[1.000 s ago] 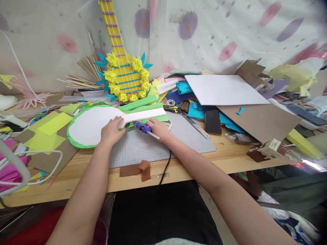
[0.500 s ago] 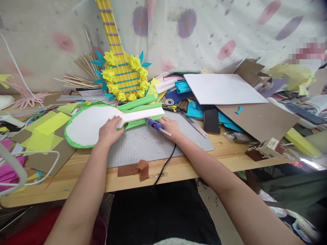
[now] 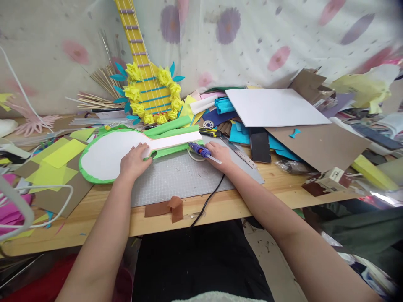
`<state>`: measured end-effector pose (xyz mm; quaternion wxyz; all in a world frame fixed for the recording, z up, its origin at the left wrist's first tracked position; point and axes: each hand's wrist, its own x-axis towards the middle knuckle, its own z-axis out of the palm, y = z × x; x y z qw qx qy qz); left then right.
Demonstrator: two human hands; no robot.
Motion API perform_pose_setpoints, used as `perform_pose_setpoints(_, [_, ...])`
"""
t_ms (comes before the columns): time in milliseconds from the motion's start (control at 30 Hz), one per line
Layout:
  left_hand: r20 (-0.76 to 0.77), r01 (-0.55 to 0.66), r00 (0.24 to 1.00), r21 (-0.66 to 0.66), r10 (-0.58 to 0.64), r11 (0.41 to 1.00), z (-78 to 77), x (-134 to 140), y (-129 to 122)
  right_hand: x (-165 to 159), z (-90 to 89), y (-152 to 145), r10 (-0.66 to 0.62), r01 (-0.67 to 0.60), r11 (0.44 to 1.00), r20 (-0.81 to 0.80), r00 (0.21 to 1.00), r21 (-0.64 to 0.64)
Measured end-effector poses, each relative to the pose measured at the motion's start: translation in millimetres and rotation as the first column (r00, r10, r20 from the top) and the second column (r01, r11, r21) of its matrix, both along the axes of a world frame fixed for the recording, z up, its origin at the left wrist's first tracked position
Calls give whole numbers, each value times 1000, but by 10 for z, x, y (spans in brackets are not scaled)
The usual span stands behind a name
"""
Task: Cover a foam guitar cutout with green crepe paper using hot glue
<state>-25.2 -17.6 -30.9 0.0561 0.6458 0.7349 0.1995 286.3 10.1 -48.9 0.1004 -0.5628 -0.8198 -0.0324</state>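
Note:
A white guitar-shaped board (image 3: 107, 154) lies flat, its round body edged in green crepe paper (image 3: 171, 128) and its narrow neck pointing right. My left hand (image 3: 134, 162) rests on it where body meets neck, fingers apart and pressing down. In my right hand (image 3: 219, 153) is a blue hot glue gun (image 3: 198, 149), a clear glue stick poking out of its back. Its nozzle is at the lower edge of the neck, over the green paper; whether it touches cannot be made out. Underneath lies a grey cutting mat (image 3: 185, 178).
A yellow paper guitar (image 3: 154, 94) with yellow roses leans at the back. To the right are a steel ruler (image 3: 241, 154), a phone (image 3: 260, 146), a white board (image 3: 273, 107) and brown cardboard (image 3: 317, 147). Brown paper scraps (image 3: 163, 209) lie in front. The glue gun's black cord (image 3: 208, 199) crosses the table edge.
My right hand has moved the glue gun to the right along the neck's lower edge. My left hand stays in place on the board.

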Motion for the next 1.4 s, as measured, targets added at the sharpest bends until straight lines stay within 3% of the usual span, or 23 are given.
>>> perform_pose_setpoints(400, [-6,-5,1000,-19,4,1000,33,10,-24,271,3,5,-140,140,990,6,990,25])
perform_pose_setpoints(700, [0,8,1000,4,-8,1000,21,-8,-20,385,-28,-56,-153,160,984,-95,984,81])
perform_pose_setpoints(933, [-53,-10,999,-63,7,998,97,41,-65,226,-35,-24,-79,85,993,-79,994,79])
perform_pose_setpoints(1400, [-35,-5,999,-65,3,998,88,22,-68,317,-45,-18,-125,128,990,-52,991,58])
